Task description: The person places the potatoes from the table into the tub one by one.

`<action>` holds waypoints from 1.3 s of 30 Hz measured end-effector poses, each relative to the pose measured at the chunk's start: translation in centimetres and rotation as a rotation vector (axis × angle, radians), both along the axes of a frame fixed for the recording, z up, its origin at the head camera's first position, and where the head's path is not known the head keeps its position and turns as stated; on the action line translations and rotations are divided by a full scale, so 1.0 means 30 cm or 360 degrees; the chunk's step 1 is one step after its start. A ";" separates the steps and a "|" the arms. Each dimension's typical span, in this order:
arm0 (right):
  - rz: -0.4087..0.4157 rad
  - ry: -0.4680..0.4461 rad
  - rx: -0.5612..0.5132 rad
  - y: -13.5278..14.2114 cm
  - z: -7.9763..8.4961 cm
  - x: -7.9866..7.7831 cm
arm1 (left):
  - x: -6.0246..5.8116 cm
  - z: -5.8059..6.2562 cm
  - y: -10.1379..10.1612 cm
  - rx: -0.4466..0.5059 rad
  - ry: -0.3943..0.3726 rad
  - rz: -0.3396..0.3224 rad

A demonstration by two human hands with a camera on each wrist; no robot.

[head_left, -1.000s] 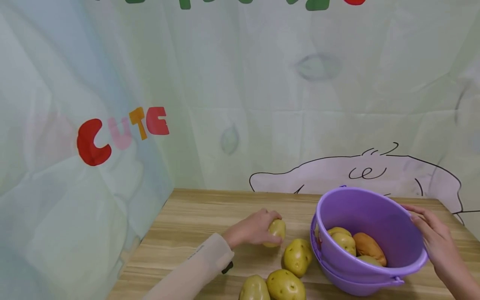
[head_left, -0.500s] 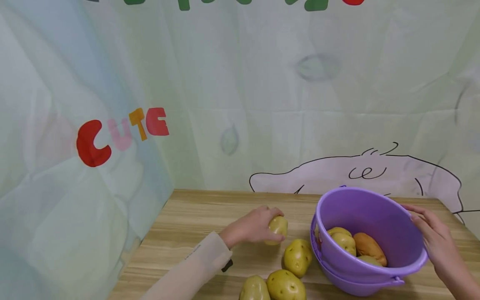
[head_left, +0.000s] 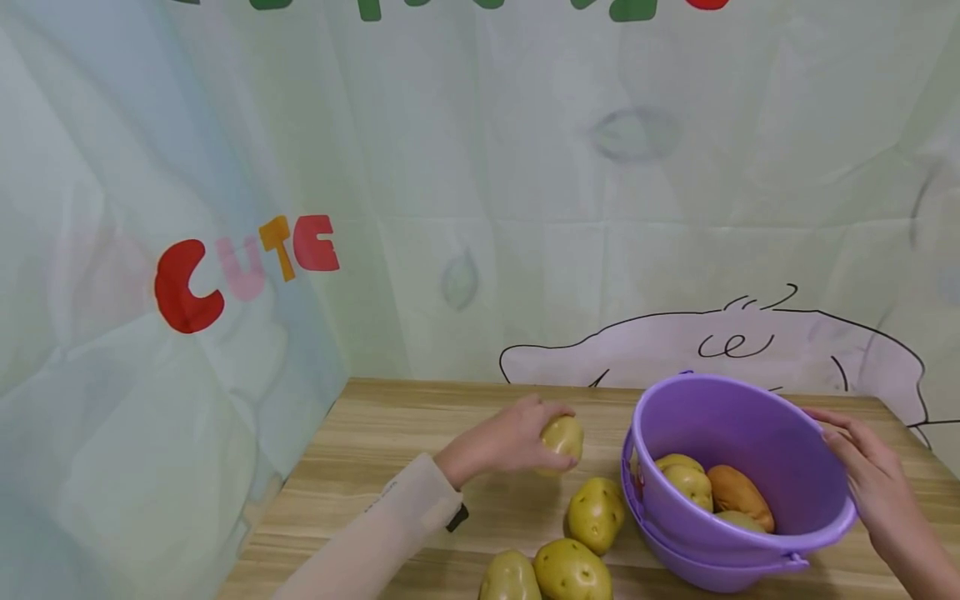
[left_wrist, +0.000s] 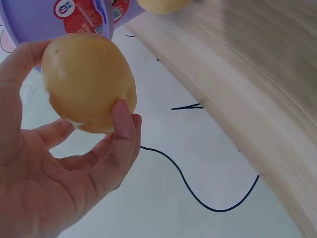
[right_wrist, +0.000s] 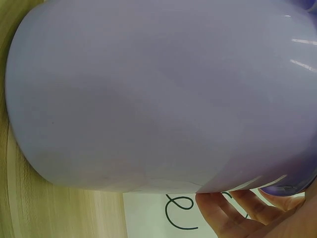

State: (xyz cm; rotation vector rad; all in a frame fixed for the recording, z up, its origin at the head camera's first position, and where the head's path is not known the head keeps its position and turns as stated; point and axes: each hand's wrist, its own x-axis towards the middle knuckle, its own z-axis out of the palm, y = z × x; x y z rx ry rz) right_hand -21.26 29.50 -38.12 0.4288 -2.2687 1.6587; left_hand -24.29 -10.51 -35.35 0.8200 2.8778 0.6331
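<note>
My left hand (head_left: 510, 440) grips a yellow potato (head_left: 564, 442) just above the table, left of the bucket. In the left wrist view thumb and fingers pinch the smooth potato (left_wrist: 89, 82) from opposite sides. The right hand (head_left: 873, 475) holds the far right rim of a purple bucket (head_left: 810, 467), which leans with its mouth towards me. Its fingers (right_wrist: 218, 210) lie along the outside wall in the right wrist view. Inside the bucket are several yellow potatoes (head_left: 688, 486) and an orange-brown, oblong thing (head_left: 738, 496).
Near the bucket's left side one potato (head_left: 595, 515) lies on the wooden table (head_left: 420, 408). Two more potatoes, a bumpy one (head_left: 572, 571) and a paler one (head_left: 510, 577), lie at the front edge of view. A printed curtain (head_left: 420, 150) stands behind the table.
My left hand has lifted the potato slightly and moved it a little to the right and away from me. The right hand and the bucket have not moved.
</note>
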 end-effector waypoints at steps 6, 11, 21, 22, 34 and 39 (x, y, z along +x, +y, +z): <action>0.0005 0.0007 -0.0007 -0.002 0.000 0.001 | 0.008 0.042 0.007 0.0014 0.0060 -0.0046; 0.0023 0.0005 -0.0029 -0.001 -0.002 -0.001 | 0.010 0.080 0.019 0.0049 0.0115 -0.0094; 0.0068 0.0011 -0.0118 -0.004 -0.004 -0.002 | 0.018 0.146 0.055 0.0085 0.0179 -0.0162; 0.0079 0.0011 -0.0135 -0.005 -0.004 -0.003 | 0.019 0.152 0.059 0.0083 0.0191 -0.0169; 0.0005 0.0000 -0.0015 0.001 -0.001 -0.001 | 0.027 0.220 0.146 0.0093 0.0272 -0.0258; 0.0030 0.0001 -0.0050 0.001 -0.002 -0.001 | 0.035 0.241 0.192 0.0112 0.0275 -0.0305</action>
